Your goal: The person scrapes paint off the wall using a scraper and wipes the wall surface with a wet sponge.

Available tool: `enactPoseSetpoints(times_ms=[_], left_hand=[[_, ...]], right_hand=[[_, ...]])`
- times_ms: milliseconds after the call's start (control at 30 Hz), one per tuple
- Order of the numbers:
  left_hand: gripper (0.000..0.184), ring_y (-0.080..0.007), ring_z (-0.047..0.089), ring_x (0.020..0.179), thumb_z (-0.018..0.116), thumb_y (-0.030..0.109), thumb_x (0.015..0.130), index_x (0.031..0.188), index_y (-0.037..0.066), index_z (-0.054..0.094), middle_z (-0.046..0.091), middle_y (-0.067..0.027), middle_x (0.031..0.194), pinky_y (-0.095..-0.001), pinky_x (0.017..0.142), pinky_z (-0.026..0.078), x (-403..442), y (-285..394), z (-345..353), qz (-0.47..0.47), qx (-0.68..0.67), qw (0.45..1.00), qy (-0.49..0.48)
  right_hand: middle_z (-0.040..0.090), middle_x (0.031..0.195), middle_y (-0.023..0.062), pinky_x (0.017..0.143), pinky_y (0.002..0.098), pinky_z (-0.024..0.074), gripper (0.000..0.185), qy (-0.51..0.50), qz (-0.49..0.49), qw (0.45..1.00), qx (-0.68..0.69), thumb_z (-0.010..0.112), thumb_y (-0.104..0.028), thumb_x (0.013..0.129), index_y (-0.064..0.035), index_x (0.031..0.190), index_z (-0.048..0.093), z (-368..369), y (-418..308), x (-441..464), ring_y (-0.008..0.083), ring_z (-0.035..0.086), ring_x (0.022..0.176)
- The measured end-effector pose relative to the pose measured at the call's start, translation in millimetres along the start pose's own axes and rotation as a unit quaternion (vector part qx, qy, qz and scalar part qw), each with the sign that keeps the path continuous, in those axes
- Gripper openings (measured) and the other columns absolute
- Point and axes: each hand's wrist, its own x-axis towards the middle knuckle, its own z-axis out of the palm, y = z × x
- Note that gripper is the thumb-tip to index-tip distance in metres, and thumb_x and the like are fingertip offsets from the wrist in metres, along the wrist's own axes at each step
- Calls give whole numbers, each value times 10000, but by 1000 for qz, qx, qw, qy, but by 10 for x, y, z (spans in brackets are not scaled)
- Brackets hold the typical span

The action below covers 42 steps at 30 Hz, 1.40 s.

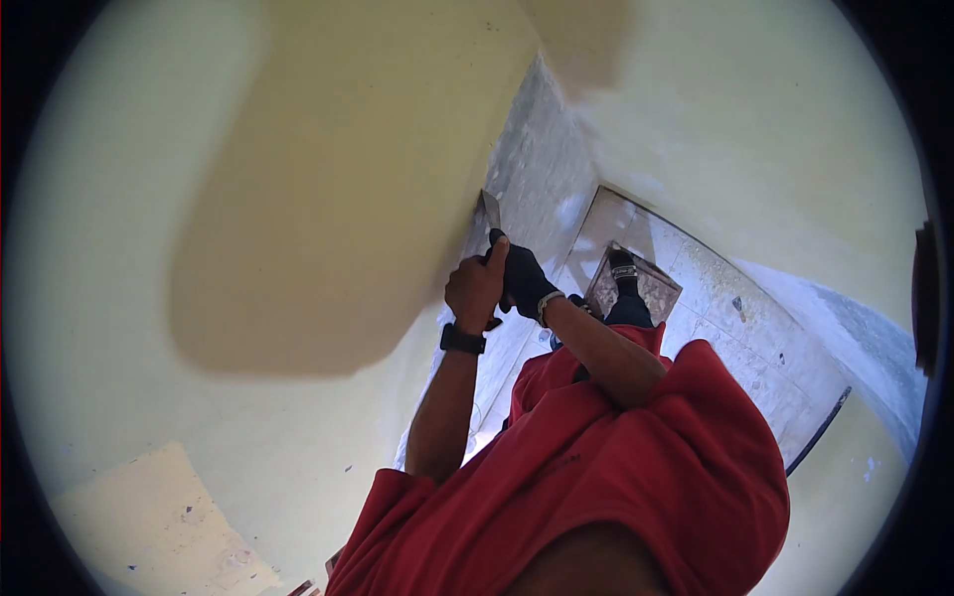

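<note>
My left hand [475, 288], bare with a black watch [462, 339] on its wrist, is closed against my right hand. The right hand [527, 275] wears a black glove and is wrapped around the handle of a scraper [491, 211]. The two hands press together, so most of the handle is hidden. The scraper's flat metal blade points away from me and meets the wall where yellow paint [338, 199] borders a bare, greyish-white strip [537, 149].
A tiled floor [735, 328] with scattered debris lies below. My foot [623, 266] rests on a stained, square-edged surface [658, 291]. Another yellow wall [755, 129] rises on the right, with a pale patch [850, 318] low down. A dark object [925, 298] stands at the far right.
</note>
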Motion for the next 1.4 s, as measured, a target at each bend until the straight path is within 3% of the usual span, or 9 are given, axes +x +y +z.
enactPoseSetpoints(times_ms=[133,200,367,533,600,667,800,1033,1400], left_hand=[[744,-372,653,890,446,732,782,881,41,703,675,-222,876,-445,788,499,221,208,39,-11,-93,996,7],[735,-371,653,881,457,732,777,869,42,696,676,-212,860,-443,789,496,287,398,17,-4,-155,988,16],[766,-343,654,853,467,761,753,851,29,670,671,-182,825,-437,768,486,326,774,3,27,-279,960,-25],[805,-217,638,693,445,760,781,797,-16,657,641,-137,717,-341,655,478,213,876,381,58,-422,900,-89],[811,-217,640,675,448,760,781,812,-23,659,637,-127,699,-354,635,485,108,989,476,34,-457,882,-108],[789,-198,628,592,463,748,784,806,-16,656,614,-106,645,-341,558,486,-16,1108,569,36,-465,883,-57],[772,-158,556,413,476,748,777,773,-6,643,565,-74,556,-281,378,412,-269,1046,564,23,-522,848,-90],[620,-136,454,329,525,665,809,621,75,553,446,-9,448,-283,317,364,-166,1202,645,-32,-780,611,-129],[594,-125,452,385,545,662,804,650,89,563,444,7,482,-277,375,357,-272,475,702,-52,-838,533,-102]], right_hand=[[552,626,40,384,309,392,315,-3,-23,999,-31,486,-360,947,-66,856,551,-221,-23,477,162,513,430],[620,704,133,431,349,451,328,102,-349,850,-382,492,-358,932,-41,1015,514,-375,-231,654,234,611,566],[639,841,154,601,405,482,345,123,-346,765,-529,464,-345,939,-38,1094,488,-666,-723,417,285,627,719],[602,807,85,615,377,473,310,127,-238,904,-332,445,-347,955,-51,924,531,-1162,-782,355,244,608,716],[598,808,73,649,347,484,318,51,-301,815,-493,436,-342,965,-42,958,540,-1104,-1135,-98,174,603,758],[622,913,130,724,391,503,291,30,-90,851,-517,444,-309,946,-37,965,546,-903,-1444,-446,213,627,861],[650,864,99,694,394,507,182,-162,-481,399,-764,551,-158,857,-69,1013,579,-1356,-1354,-107,274,643,779],[665,851,114,680,422,503,228,-215,-259,301,-892,568,-239,837,-127,1035,590,-847,-1703,-15,314,647,806],[666,851,134,677,406,518,262,-258,-251,210,-909,634,-247,772,-77,969,599,-253,-1085,-1,326,651,789]])
